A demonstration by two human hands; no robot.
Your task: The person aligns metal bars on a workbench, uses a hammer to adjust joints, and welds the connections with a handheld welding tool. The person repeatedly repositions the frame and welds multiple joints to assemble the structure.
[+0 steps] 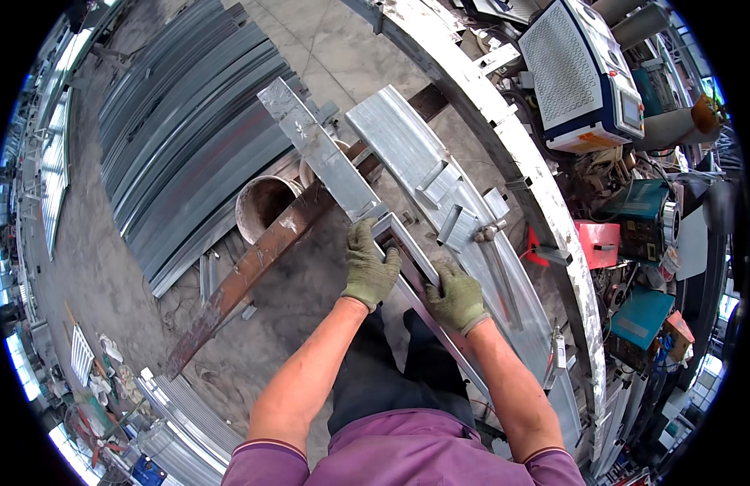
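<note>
Both grips are closed on the metal channel (412,253), each in a green work glove. The left grip (369,271) wraps the channel's left side near its far end, the thumb laid over the rim toward the hollow. The right grip (458,300) clasps the opposite side a little nearer the body, its thumb hooked over the edge; the undersides of the 2 grips are hidden, so how far the fingers reach beneath cannot be told. The channel sits between them, hollow face up, its long axis running from just beyond the left grip down to the right, past the right wrist.

At its far end, ahead of the left grip, it meets a flat grey bar (318,150) pointing away to the upper left; whether the 2 are joined is unclear. A rusty beam (262,257) slants down to the left of the left grip. Right of the right grip lies a broad metal beam (391,134). Farther off, ahead and right, a white-and-blue cabinet (563,77) bears an orange label (595,143), its print too small to read.
</note>
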